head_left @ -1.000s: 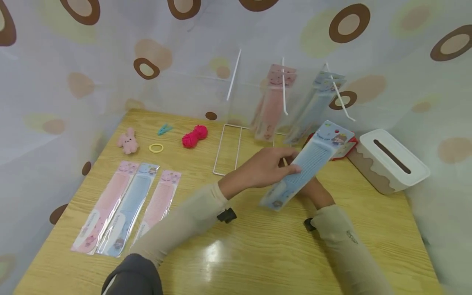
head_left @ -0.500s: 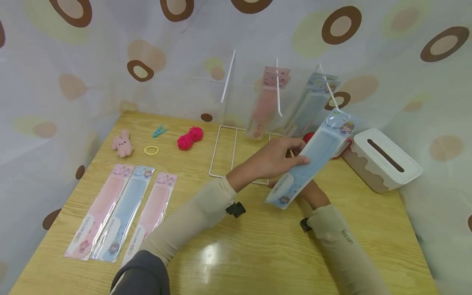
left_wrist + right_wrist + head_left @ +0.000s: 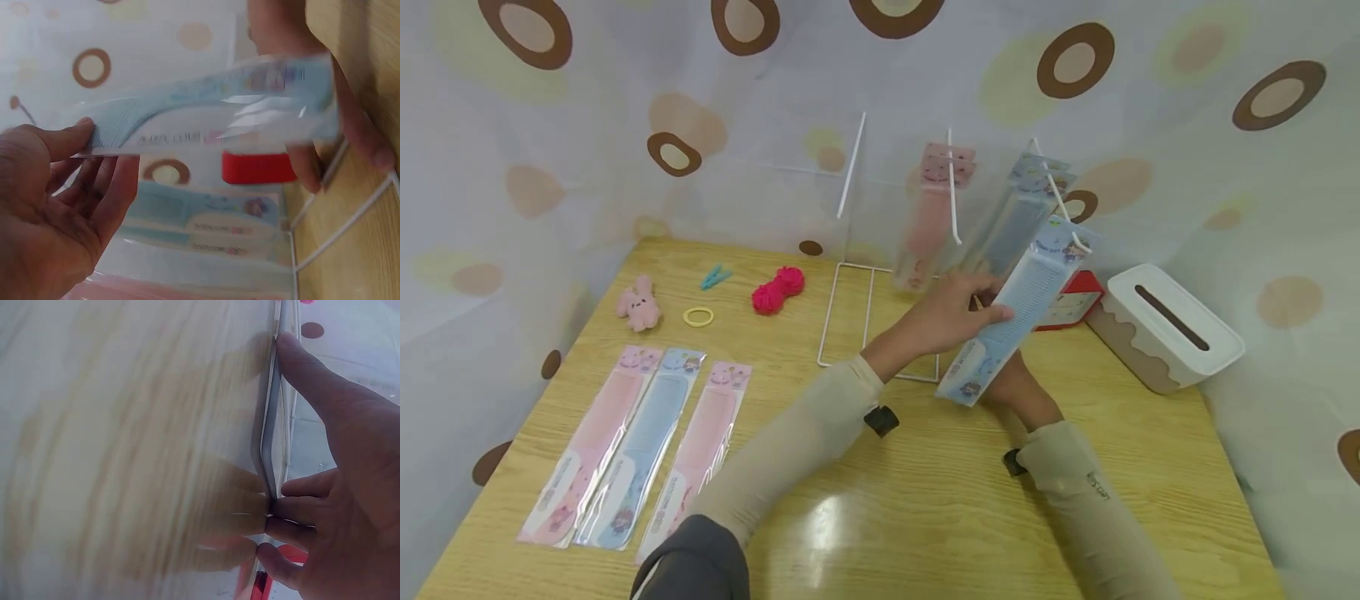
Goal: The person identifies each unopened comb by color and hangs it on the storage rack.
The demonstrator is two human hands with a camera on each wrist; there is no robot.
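Note:
My left hand (image 3: 943, 312) pinches a blue comb in a clear package (image 3: 1018, 304) between thumb and fingers, as the left wrist view also shows for the packaged comb (image 3: 250, 103). The package slants, its header overlapping the tip of the rack's right prong (image 3: 1053, 185); whether the prong passes through the hole I cannot tell. Blue packaged combs (image 3: 1011, 221) hang behind on that prong, pink packaged combs (image 3: 925, 233) on the middle one. Partly hidden below, my right hand (image 3: 1018, 387) touches the white wire rack's base (image 3: 829, 315). In the right wrist view, the right hand's (image 3: 350, 437) fingertips rest along the bar.
Pink and blue packaged combs (image 3: 643, 429) lie at the left. Behind them are a pink plush toy (image 3: 640, 304), a yellow ring (image 3: 698, 317), a teal clip (image 3: 716, 277) and a pink yarn bundle (image 3: 778, 290). A tissue box (image 3: 1176, 325) and red-edged item (image 3: 1071, 304) stand right.
The left hand has brought the blue comb package up against the tip of the right prong. The right hand stays low by the rack's base. The head view has shifted slightly.

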